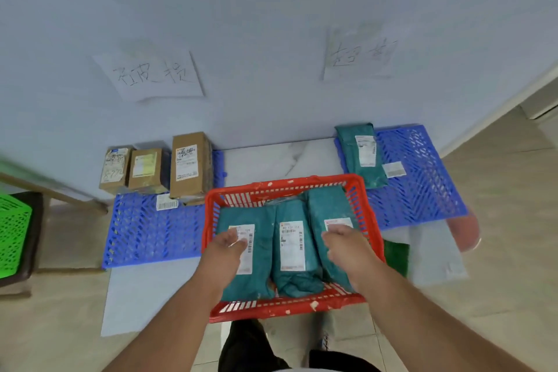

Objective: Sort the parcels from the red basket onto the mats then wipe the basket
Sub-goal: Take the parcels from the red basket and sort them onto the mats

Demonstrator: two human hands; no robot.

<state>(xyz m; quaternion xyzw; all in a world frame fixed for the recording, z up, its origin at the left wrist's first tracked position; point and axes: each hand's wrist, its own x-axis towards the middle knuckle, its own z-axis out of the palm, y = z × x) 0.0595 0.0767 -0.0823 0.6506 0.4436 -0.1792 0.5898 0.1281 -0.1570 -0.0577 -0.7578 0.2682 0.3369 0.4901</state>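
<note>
The red basket sits on the floor between two blue mats and holds three teal parcels with white labels. My left hand lies on the label of the left teal parcel, fingers fairly straight. My right hand is on the right teal parcel, fingers curled down over its inner edge. The middle teal parcel lies untouched between them. On the left blue mat three cardboard boxes stand against the wall. The right blue mat carries one teal parcel.
Two handwritten paper signs are taped to the wall above the mats. A green crate stands at the far left. White sheets, a dark green item and a pink object lie to the basket's right.
</note>
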